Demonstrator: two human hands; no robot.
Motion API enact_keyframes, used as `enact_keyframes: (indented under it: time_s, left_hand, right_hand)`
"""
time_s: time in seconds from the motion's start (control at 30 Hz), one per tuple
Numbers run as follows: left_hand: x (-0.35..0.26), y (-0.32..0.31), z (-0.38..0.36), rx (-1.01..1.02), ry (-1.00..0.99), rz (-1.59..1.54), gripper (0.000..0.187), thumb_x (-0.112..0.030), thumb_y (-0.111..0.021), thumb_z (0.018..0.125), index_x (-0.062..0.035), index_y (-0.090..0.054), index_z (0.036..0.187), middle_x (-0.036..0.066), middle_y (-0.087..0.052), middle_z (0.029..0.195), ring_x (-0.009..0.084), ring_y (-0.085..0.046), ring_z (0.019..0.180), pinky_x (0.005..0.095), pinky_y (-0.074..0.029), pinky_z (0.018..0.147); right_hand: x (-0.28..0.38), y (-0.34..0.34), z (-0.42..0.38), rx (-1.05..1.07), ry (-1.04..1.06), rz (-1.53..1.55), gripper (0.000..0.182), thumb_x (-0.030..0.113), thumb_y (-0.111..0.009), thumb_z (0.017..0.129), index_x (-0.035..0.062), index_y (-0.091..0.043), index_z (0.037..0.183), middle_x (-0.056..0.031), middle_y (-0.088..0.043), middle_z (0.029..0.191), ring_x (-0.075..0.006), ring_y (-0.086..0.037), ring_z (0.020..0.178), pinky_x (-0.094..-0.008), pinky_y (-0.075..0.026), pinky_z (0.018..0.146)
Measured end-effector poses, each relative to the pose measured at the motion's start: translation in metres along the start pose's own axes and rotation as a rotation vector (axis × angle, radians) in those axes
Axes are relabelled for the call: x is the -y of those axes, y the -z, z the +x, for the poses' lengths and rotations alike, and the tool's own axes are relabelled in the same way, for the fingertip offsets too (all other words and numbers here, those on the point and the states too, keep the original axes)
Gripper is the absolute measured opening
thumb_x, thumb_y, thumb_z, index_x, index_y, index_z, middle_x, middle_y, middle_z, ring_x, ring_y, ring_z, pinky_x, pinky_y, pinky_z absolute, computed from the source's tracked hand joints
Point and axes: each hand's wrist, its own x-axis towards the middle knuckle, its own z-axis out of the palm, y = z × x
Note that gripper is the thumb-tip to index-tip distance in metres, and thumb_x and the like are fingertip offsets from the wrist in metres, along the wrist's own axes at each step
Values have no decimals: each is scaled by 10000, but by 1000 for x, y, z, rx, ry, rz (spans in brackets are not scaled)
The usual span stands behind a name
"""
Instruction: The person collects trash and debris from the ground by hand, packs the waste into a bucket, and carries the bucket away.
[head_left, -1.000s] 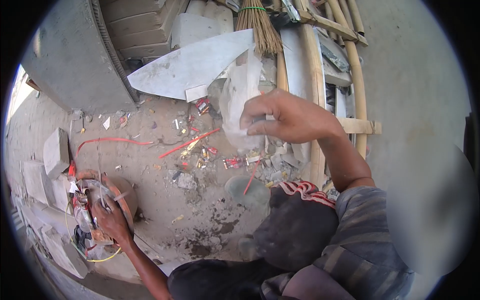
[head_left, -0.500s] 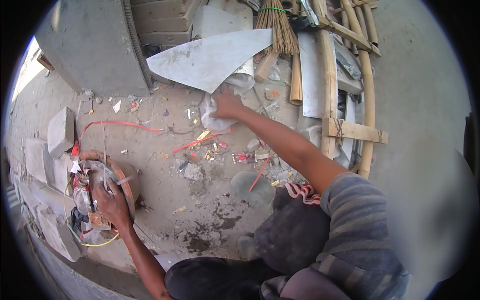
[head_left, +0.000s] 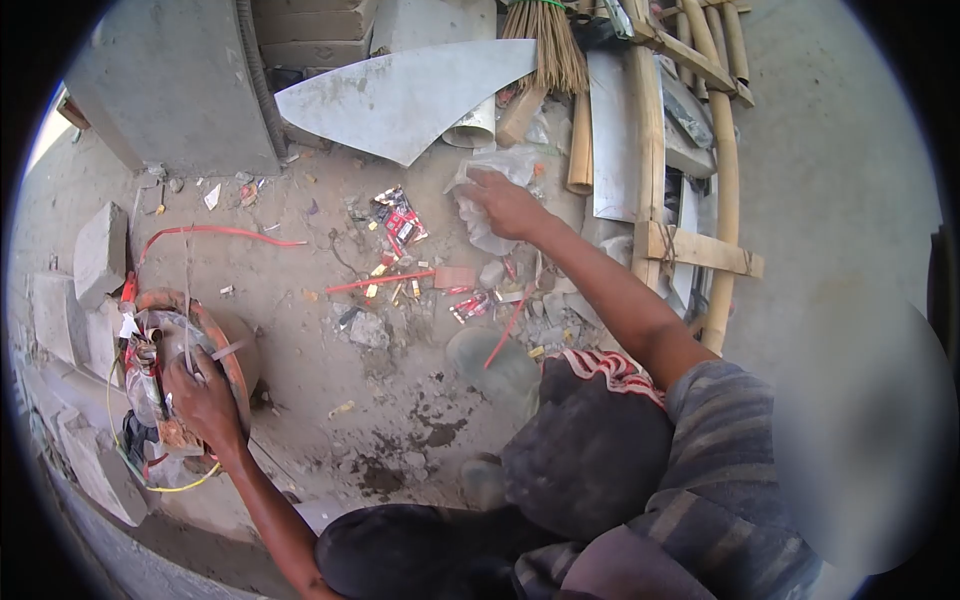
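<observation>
My right hand grips a crumpled clear plastic bag just above the dusty ground, below a pale triangular sheet. Red and white wrappers lie to the left of the bag. At the left, my left hand rests on a round container with an orange rim, filled with plastic, wires and small parts. A pale strip runs by its fingers, which are partly bent; whether they pinch anything is not clear.
Bamboo poles tied with crosspieces stand at the right, beside a straw broom. Concrete blocks line the left edge. A red tube, rubble and an upright grey board are around the ground.
My right hand has moved right with the plastic bag, uncovering the red and white wrappers. My left hand stays at the container. The view has shifted slightly.
</observation>
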Motion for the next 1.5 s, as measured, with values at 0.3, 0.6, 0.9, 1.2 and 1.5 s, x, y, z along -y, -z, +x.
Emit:
enact_keyframes:
  time_s: [0.3, 0.6, 0.9, 1.2, 1.5]
  left_hand:
    - [-1, 2, 0, 19, 41, -16, 379, -297, -629, 974, 65, -645, 1088, 267, -637, 1102, 445, -607, 1022, 523, -475, 861]
    - [2, -1, -1, -22, -4, 47, 394, -293, -623, 974, 71, -645, 1125, 269, -648, 1082, 445, -617, 1021, 506, -481, 874]
    - [2, 0, -1, -6, 11, 24, 349, -275, -658, 953, 56, -655, 1064, 244, -655, 1090, 435, -630, 993, 523, -488, 851]
    - [-2, 7, 0, -58, -25, -20, 326, -291, -650, 959, 30, -608, 924, 236, -616, 966, 430, -605, 934, 532, -463, 788]
    - [30, 3, -6, -66, 290, -625, 323, -223, -463, 1048, 55, -596, 1143, 183, -629, 1115, 292, -588, 997, 423, -450, 899]
  right_hand:
    - [-33, -17, 39, 321, 94, -272, 399, 53, -609, 814, 145, -688, 1194, -98, -677, 1106, -341, -632, 1098, -440, -542, 859]
    - [81, -33, 98, 436, -123, 157, 870, 348, -785, 728, 263, -428, 1517, -272, -349, 1531, -492, -350, 1406, -659, -361, 1065]
    - [156, -80, 4, 344, 206, -114, 853, 251, -725, 811, 212, -338, 1571, -240, -425, 1470, -413, -427, 1344, -620, -401, 983]
    - [163, -49, 30, 370, 230, 327, 545, 95, -758, 750, 77, -602, 1272, -142, -686, 1124, -276, -669, 1051, -410, -536, 898]
    - [381, 35, 226, -271, 394, 1180, 431, 115, -751, 642, -47, -571, 999, -238, -684, 886, -390, -701, 854, -434, -557, 785]
